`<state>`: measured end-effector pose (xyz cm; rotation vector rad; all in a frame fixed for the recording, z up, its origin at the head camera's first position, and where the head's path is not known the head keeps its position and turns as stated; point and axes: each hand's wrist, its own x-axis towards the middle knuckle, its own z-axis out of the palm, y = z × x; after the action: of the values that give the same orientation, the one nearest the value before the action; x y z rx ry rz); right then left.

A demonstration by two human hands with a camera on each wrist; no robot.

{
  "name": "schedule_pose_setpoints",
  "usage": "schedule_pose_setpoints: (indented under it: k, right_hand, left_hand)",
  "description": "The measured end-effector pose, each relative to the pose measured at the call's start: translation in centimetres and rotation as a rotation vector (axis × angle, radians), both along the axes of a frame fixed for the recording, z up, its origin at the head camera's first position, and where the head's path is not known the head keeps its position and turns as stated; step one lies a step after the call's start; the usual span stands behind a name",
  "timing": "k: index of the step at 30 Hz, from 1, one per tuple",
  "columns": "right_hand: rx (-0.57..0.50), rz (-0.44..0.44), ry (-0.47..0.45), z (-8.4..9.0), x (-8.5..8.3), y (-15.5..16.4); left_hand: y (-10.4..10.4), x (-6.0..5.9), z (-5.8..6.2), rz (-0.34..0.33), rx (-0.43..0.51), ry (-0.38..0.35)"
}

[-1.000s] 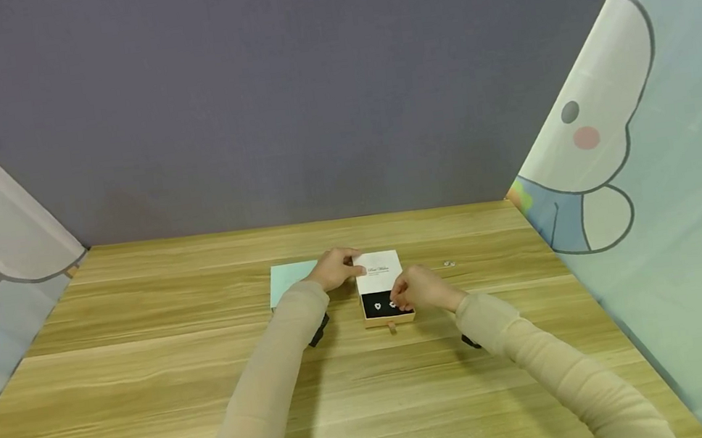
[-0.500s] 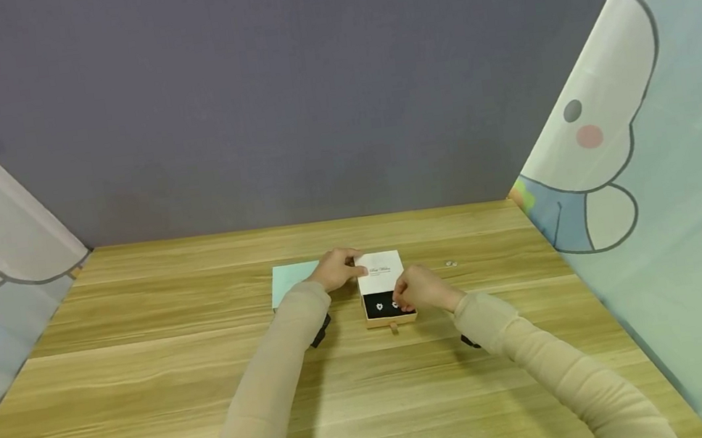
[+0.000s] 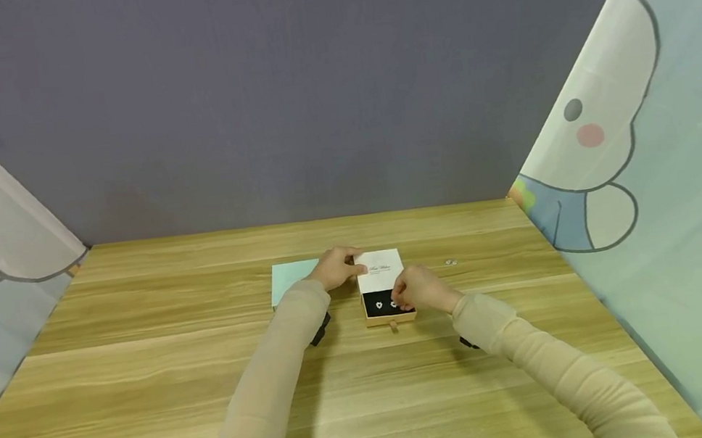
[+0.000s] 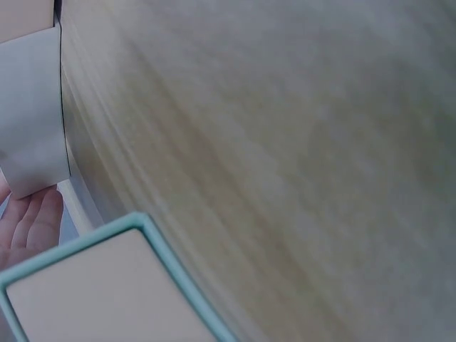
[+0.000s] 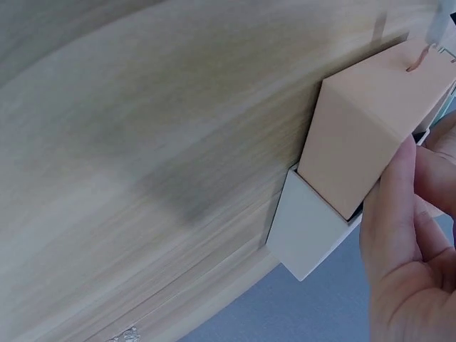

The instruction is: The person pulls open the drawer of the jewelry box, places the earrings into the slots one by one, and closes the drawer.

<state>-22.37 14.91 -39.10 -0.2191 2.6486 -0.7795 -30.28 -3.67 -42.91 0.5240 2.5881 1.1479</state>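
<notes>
A small jewelry box stands on the table, its white printed sleeve (image 3: pixel 380 274) slid partly off the peach drawer (image 3: pixel 391 319). My left hand (image 3: pixel 336 268) grips the sleeve's left side, thumb near the top; the left wrist view shows the other fingers (image 4: pixel 44 217) along its edge. In the drawer's black insert (image 3: pixel 372 312) sits a heart-shaped earring (image 3: pixel 379 305), with a second earring (image 3: pixel 394 304) to its right. My right hand (image 3: pixel 422 289) pinches at this second one with curled fingers; its fingertips are partly hidden. The right wrist view shows the hand (image 5: pixel 410 242) against the drawer's side.
A mint-green box part (image 3: pixel 289 279) lies under and left of my left wrist. Right of the jewelry box, a small sparkling piece (image 3: pixel 450 262) lies on the wooden table (image 3: pixel 211 367), a thin line like a chain leading to it. A grey wall (image 3: pixel 285 110) rises behind.
Both hands stay nearly in place at the jewelry box. The right fingertips shift only slightly over the right earring, and the view tilts a little.
</notes>
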Motion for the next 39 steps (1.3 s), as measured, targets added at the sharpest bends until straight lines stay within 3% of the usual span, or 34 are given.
schedule_pose_setpoints:
  k: [12,23,39]
  right_hand:
    - [0.037,0.015,0.098,-0.3,0.4,0.2]
    - [0.100,0.051,0.181,-0.4,0.2,-0.3]
    - [-0.007,0.052,0.195,-1.0,0.8,0.7]
  left_hand:
    - [0.2,-0.1,-0.1,-0.001,0.001,0.008]
    - [-0.4,-0.1,0.6,-0.010,0.002,0.003]
    - [0.1,0.3,0.2,-0.004,0.010,-0.007]
